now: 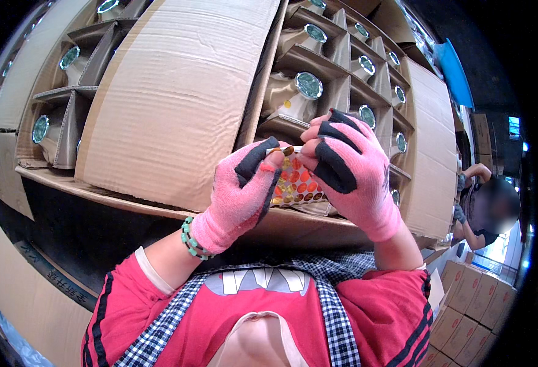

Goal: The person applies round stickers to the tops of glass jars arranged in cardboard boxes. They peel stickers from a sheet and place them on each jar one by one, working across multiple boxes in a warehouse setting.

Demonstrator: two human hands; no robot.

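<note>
My left hand (244, 180), in a pink and black glove with bare fingertips, pinches a sheet of round stickers (294, 183) in red, orange and gold. At the sheet's upper edge, the bent fingers of my right hand (354, 165), gloved alike, come together. What exactly they grip is hidden behind the glove. The sheet hangs over the near side of an open carton (431, 153). Just beyond my hands stands a bottle with a shiny silver-green top (309, 85); a small yellow round sticker (287, 104) shows on its side.
Cardboard dividers (333, 76) separate several similar bottles in the carton. A broad flap (177, 104) lies to the left, beside another carton of bottles (40, 129). Stacked boxes (464, 293) stand at the lower right. Another person (489, 208) is at the far right, near a blue sheet (454, 73).
</note>
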